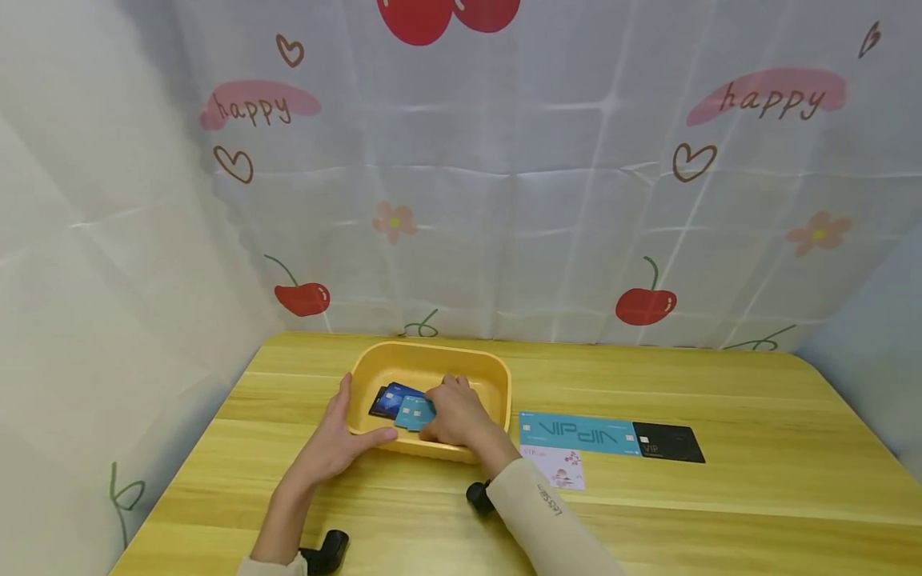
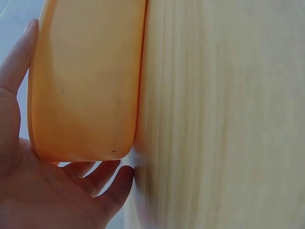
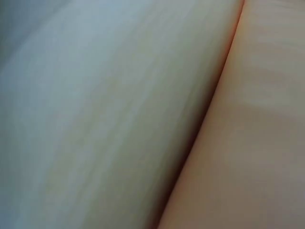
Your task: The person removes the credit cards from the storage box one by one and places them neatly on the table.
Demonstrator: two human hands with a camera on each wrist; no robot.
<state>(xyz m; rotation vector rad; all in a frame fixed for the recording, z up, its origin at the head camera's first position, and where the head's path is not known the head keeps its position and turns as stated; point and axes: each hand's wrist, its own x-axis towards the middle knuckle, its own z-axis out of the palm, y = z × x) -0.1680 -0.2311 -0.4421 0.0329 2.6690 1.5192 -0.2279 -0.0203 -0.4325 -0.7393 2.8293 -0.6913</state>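
Observation:
A yellow plastic basket (image 1: pixel 432 454) sits on the wooden table, with a few bank-style cards inside. My left hand (image 1: pixel 337 448) grips its left end, thumb over the near rim and fingers round the outside; the left wrist view shows this hand (image 2: pixel 52 191) cupping the end wall. Inside the basket, my right hand (image 1: pixel 457 414) pinches the right edge of the light blue cards (image 1: pixel 413 413), which overlap. Beneath them lie a dark blue card (image 1: pixel 392 398) and a black card (image 1: pixel 376 405). In the right wrist view, the basket wall (image 3: pixel 248 143) fills the right side.
Right of the basket, teal cards (image 1: pixel 576 433) lie in a row with a black VIP card (image 1: pixel 670 442). A pale floral card (image 1: pixel 555 467) lies below them, partly behind the right sleeve (image 1: pixel 540 512). A printed curtain (image 1: pixel 504 200) stands behind the table (image 1: pixel 763 496).

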